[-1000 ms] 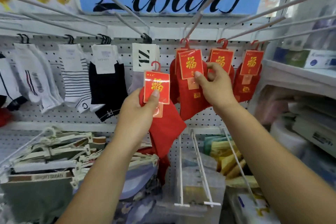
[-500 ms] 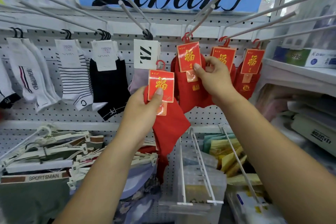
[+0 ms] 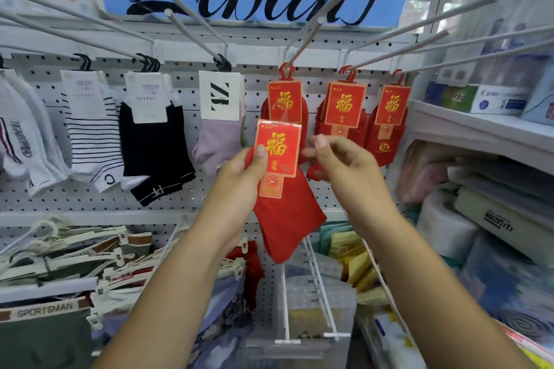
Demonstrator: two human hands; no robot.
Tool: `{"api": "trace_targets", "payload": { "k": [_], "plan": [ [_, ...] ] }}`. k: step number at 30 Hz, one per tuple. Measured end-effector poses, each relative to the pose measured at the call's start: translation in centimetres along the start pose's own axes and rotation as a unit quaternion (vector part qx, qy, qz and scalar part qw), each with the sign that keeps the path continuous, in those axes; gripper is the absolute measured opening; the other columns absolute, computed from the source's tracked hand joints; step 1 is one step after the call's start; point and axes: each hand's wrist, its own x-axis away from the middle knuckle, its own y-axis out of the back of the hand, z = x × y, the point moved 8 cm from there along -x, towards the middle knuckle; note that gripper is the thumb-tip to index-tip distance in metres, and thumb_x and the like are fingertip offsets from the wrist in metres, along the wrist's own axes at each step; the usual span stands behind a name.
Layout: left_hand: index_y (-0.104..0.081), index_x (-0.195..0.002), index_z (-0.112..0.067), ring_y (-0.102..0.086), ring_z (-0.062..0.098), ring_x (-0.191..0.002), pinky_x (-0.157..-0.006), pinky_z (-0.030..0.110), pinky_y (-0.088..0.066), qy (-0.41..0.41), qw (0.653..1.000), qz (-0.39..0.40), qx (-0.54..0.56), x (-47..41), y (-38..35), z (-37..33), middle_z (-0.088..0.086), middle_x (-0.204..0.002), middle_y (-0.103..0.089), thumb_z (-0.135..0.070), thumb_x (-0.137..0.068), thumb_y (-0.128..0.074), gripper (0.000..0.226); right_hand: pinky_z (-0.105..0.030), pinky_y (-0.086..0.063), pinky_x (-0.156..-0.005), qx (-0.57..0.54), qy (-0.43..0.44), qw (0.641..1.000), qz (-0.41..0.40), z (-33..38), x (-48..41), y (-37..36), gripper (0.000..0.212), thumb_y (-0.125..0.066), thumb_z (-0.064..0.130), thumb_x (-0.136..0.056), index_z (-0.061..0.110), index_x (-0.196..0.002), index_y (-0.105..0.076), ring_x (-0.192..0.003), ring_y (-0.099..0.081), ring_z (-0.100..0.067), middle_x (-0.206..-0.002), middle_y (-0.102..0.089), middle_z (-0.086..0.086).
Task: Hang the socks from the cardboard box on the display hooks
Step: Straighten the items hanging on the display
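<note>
- Pegboard [image 3: 186, 195] wall bore hung pairs [image 3: 344, 105] on 3 display hooks [image 3: 311, 29].
- Left hand [image 3: 239, 177] pinched the red socks [image 3: 287, 219] by their card [image 3: 278, 147], just below the hooks.
- Right hand [image 3: 344, 165], blurred, hung beside the card, apparently gripping nothing.
- Fabric looked light and limp; the stiff card was the better hold.
- Long axis ran vertical, toe downward.

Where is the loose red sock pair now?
The red sock pair sits mid head view, in the left hand, just below the leftmost hung red pack.

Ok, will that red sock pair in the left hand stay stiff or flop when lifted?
The card header looks flat, probably stiff, pinched by the left hand. The red sock hangs limp, so it likely sways. Probably light: one pinch holds it.
</note>
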Motion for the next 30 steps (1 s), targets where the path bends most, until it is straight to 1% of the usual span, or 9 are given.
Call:
{"api": "trace_targets", "payload": {
  "k": [3,8,11,13,15,19,22,26,30],
  "plan": [
    [-0.071,-0.107,-0.029,-0.076,0.016,-0.094,-0.084,0.036,-0.058,-0.006,1.000,0.025,-0.013,-0.2,-2.6,-0.1,-0.003,-0.100,-0.080,-0.041,-0.105,-0.047,0.027,-0.019,-0.056,-0.073,-0.019,0.004,0.999,0.043,0.5,0.8,0.6,0.022,-0.060,0.034,-0.098,0.017,-0.103,-0.074,-0.088,-0.072,-0.004,-0.094,-0.077,0.005],
    [-0.064,-0.116,-0.030,-0.072,0.012,-0.100,-0.088,0.032,-0.057,-0.035,0.992,0.046,-0.111,0.1,-5.7,-1.6,-0.006,-0.106,-0.076,-0.049,-0.104,-0.043,0.031,-0.034,-0.060,-0.079,-0.023,-0.004,1.000,0.000,-0.2,-0.2,4.4,0.018,-0.064,0.025,-0.097,0.009,-0.099,-0.073,-0.089,-0.073,-0.021,-0.093,-0.077,-0.008],
    [-0.047,-0.138,-0.026,-0.058,0.003,-0.112,-0.091,0.022,-0.049,-0.094,0.975,-0.040,-0.197,-0.5,-5.2,-4.4,-0.011,-0.125,-0.059,-0.049,-0.101,-0.050,0.044,-0.029,-0.055,-0.071,0.003,0.007,0.998,-0.067,-0.5,-1.8,7.5,0.018,-0.064,0.025,-0.097,0.010,-0.092,-0.073,-0.078,-0.070,-0.013,-0.089,-0.076,-0.006],
    [-0.039,-0.147,-0.025,-0.051,0.005,-0.125,-0.106,0.029,-0.044,-0.139,0.964,-0.101,-0.200,-1.2,-4.4,-6.7,-0.009,-0.139,-0.051,-0.048,-0.098,-0.057,0.057,-0.026,-0.051,-0.070,0.027,0.028,0.995,-0.096,-0.2,-3.2,8.9,0.019,-0.064,0.023,-0.097,0.008,-0.088,-0.071,-0.076,-0.066,-0.012,-0.088,-0.074,-0.010],
    [-0.035,-0.150,-0.025,-0.046,0.005,-0.133,-0.113,0.031,-0.039,-0.174,0.957,-0.123,-0.197,-1.9,-4.1,-8.7,-0.010,-0.146,-0.047,-0.045,-0.097,-0.063,0.063,-0.027,-0.049,-0.069,0.044,0.047,0.993,-0.104,0.3,-4.7,9.5,0.017,-0.064,0.020,-0.097,0.007,-0.088,-0.070,-0.075,-0.063,-0.014,-0.088,-0.073,-0.012],
    [-0.057,-0.124,-0.027,-0.056,0.000,-0.119,-0.105,0.023,-0.041,-0.213,0.945,-0.150,-0.200,-2.6,-4.5,-11.3,-0.016,-0.125,-0.061,-0.036,-0.094,-0.071,0.034,-0.028,-0.050,-0.072,0.073,0.064,0.990,-0.098,1.1,-7.5,9.5,0.012,-0.063,0.022,-0.097,0.012,-0.094,-0.069,-0.081,-0.067,-0.017,-0.088,-0.072,-0.005],
    [-0.061,-0.114,-0.031,-0.056,-0.010,-0.110,-0.095,0.013,-0.040,-0.214,0.949,-0.140,-0.183,-2.9,-4.7,-11.7,-0.024,-0.112,-0.063,-0.029,-0.091,-0.075,0.027,-0.035,-0.056,-0.078,0.093,0.079,0.990,-0.066,1.6,-9.4,8.9,0.010,-0.063,0.024,-0.097,0.016,-0.100,-0.068,-0.084,-0.069,-0.017,-0.090,-0.072,-0.001],
    [-0.058,-0.117,-0.037,-0.057,-0.002,-0.119,-0.105,0.022,-0.041,-0.217,0.942,-0.133,-0.220,-2.4,-4.7,-11.6,-0.027,-0.115,-0.060,-0.025,-0.091,-0.075,0.032,-0.034,-0.056,-0.077,0.117,0.082,0.989,-0.037,1.0,-10.5,8.2,0.008,-0.066,0.021,-0.095,0.018,-0.102,-0.067,-0.081,-0.068,-0.014,-0.088,-0.071,0.001],
    [-0.053,-0.123,-0.039,-0.057,0.000,-0.120,-0.105,0.032,-0.045,-0.210,0.929,-0.142,-0.271,-2.1,-4.8,-11.2,-0.027,-0.117,-0.059,-0.024,-0.090,-0.075,0.042,-0.027,-0.046,-0.066,0.135,0.081,0.987,-0.042,0.7,-10.6,8.4,0.006,-0.067,0.024,-0.095,0.019,-0.097,-0.065,-0.072,-0.060,-0.006,-0.078,-0.063,0.011]
  ]
}}
